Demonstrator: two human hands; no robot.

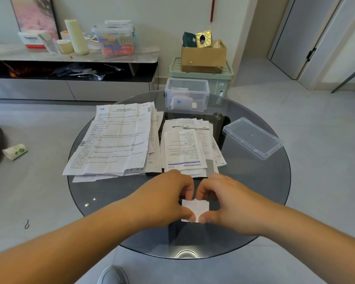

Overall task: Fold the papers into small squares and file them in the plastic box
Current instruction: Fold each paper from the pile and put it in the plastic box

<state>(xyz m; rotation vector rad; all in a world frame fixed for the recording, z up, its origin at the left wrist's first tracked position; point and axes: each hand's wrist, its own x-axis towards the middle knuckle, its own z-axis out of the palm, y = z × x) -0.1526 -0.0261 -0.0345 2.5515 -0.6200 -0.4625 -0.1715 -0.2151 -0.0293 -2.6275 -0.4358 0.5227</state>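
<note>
Currently a small folded paper (pixel 195 210) is pinched by the left hand (pixel 168 199) and right hand (pixel 228 201) at the near edge of the glass table (pixel 111 191), thumbs pressed on its lower edge. The final crease is judged nearly done. Next, a carry to the open plastic box (pixel 201 89) at the far edge is called for.

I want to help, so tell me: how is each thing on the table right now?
Small paper: folded, pinched by both hands.
Left hand: pinching the small paper.
Right hand: pinching the small paper.
Plastic box: open, some folded papers inside.
Lid: off, lying on the table.
Paper piles: unfolded, lying flat.
</note>
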